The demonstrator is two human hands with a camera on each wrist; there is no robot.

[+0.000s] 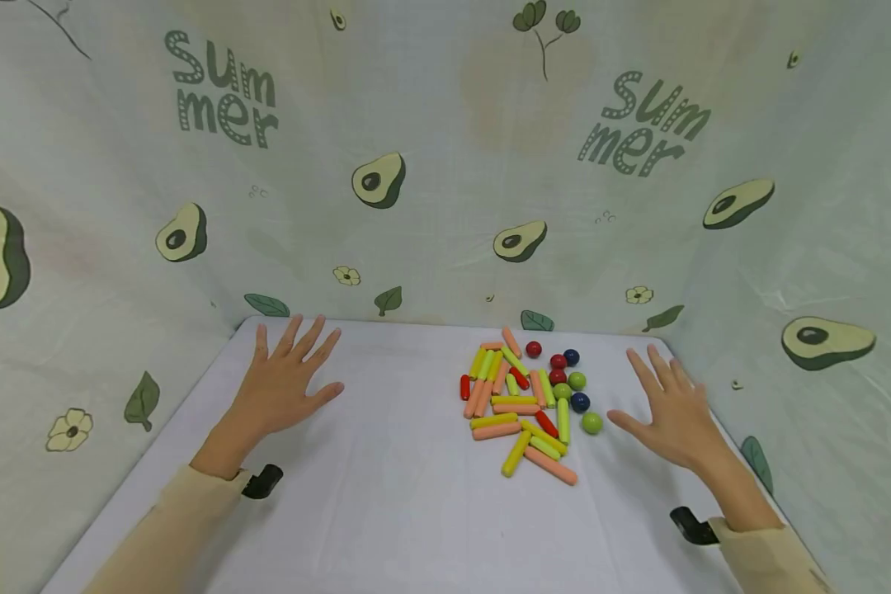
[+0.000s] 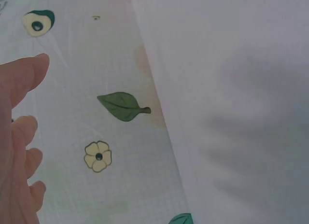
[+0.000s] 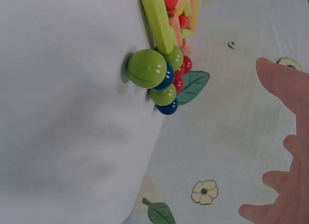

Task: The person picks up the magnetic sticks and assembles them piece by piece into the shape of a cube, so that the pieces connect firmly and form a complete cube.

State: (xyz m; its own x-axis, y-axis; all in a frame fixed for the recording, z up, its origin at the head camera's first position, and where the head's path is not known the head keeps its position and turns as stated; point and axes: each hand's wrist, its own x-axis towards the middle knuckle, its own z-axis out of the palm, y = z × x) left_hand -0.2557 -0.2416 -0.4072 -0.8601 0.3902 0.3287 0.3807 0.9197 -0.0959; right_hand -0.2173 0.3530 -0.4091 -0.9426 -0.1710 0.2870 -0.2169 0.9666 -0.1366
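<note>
Fingers spread, my left hand hovers over the left part of the white table, holding nothing. My right hand is spread the same way at the right, just beside a cluster of small things, and touches none of them. Nearest to it lies a green ball, which the right wrist view shows as a large green ball. Red balls, such as one red ball, and dark blue balls, such as one blue ball, lie close by. Left of them are several short sticks: yellow, orange, light green and red.
The white table is bounded at the back and sides by a hanging cloth printed with avocados, leaves and flowers. Black wrist mounts sit at both sleeves. The hands' shadows fall on the table.
</note>
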